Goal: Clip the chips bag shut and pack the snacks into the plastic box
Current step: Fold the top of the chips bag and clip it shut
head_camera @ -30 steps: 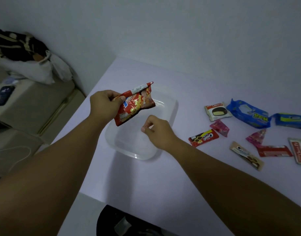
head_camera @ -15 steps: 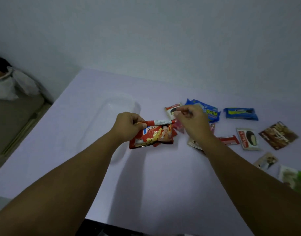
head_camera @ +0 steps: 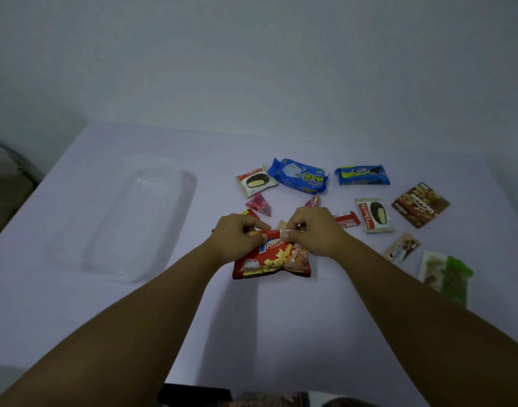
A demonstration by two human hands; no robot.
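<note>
Both hands [head_camera: 277,235] now pinching chips bag [head_camera: 274,258] top

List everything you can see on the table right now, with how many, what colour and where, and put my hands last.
chips bag: 1, red, table centre, held at its top edge
plastic box: 1, clear, left of the bag, nothing in it
Choco Pie packs: 2, white and red, one far centre, one at right
blue cookie packs: 2, blue, far side of the table
pink wrapped sweets: 2, pink, just beyond the hands
small red wrapper: 1, red, right of the hands
brown packet: 1, brown, far right
small tan packet: 1, tan, right
green and white packet: 1, right edge
table: 1, pale lilac
hands: left hand and right hand, both pinching the bag's top
</note>
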